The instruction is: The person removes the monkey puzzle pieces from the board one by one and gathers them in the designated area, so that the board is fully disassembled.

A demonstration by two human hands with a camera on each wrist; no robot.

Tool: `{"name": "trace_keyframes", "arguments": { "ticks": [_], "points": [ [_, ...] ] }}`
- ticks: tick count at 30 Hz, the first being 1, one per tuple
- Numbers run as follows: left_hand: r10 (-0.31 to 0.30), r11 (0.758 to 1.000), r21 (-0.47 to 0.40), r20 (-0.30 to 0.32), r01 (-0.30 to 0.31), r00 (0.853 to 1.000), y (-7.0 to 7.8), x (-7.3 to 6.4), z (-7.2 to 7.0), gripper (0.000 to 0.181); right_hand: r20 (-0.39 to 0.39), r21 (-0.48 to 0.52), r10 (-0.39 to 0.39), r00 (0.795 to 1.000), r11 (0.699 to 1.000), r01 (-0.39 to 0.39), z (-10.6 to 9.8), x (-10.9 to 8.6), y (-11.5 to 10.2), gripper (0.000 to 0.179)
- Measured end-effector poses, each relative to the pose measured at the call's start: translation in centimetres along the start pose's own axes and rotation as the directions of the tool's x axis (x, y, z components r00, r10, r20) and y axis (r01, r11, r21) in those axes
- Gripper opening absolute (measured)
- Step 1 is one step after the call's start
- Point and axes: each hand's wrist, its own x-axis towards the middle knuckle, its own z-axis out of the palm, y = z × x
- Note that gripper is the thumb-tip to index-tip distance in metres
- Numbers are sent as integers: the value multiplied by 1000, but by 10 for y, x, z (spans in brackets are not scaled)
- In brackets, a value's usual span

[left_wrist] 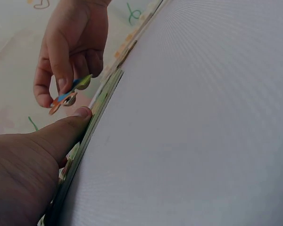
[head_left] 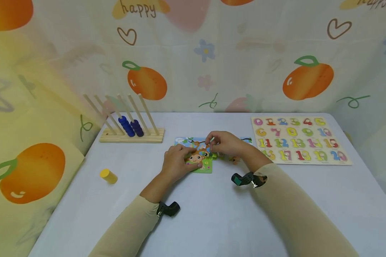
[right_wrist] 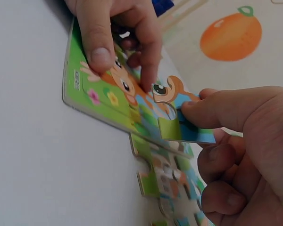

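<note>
A monkey jigsaw puzzle [head_left: 207, 168] lies flat on the white table, with a green border and pink and yellow flowers. My left hand [head_left: 176, 161] rests on its left part, the thumb [right_wrist: 100, 59] and fingertips spread over the picture. Over the puzzle's right side, my right hand [head_left: 226, 143] pinches a puzzle piece [right_wrist: 186, 113] between thumb and fingers. That piece is blue and green with part of a monkey's face, and it is held tilted above the board. More loose puzzle pieces [right_wrist: 153, 176] lie beside the board, partly under my right hand.
At the back left stands a wooden peg rack [head_left: 132, 139] with blue and dark purple beads on two pegs. A yellow cylinder [head_left: 108, 176] is at the left. A wooden number board [head_left: 303, 142] lies at the back right, near the right forearm. Behind the table hangs a printed curtain [head_left: 244, 78].
</note>
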Motion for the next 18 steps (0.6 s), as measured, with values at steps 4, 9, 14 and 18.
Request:
{"name": "trace_keyframes", "arguments": {
  "ticks": [4,9,14,18],
  "points": [
    [-5,1000,-2,8,5,1000,-1,0,0,68,-10,19,14,1000,1000,-13,-6,-8,3,22],
    [-7,1000,-6,11,7,1000,-2,0,-1,69,-32,24,58,998,998,-57,-13,-19,5,21],
    [-11,1000,-17,10,11,1000,-2,-1,-2,68,-44,24,64,997,998,-63,-22,-27,15,19],
    [-15,1000,-16,18,15,1000,-1,0,0,69,-60,53,83,995,995,-79,-28,-37,24,19]
  ]
}}
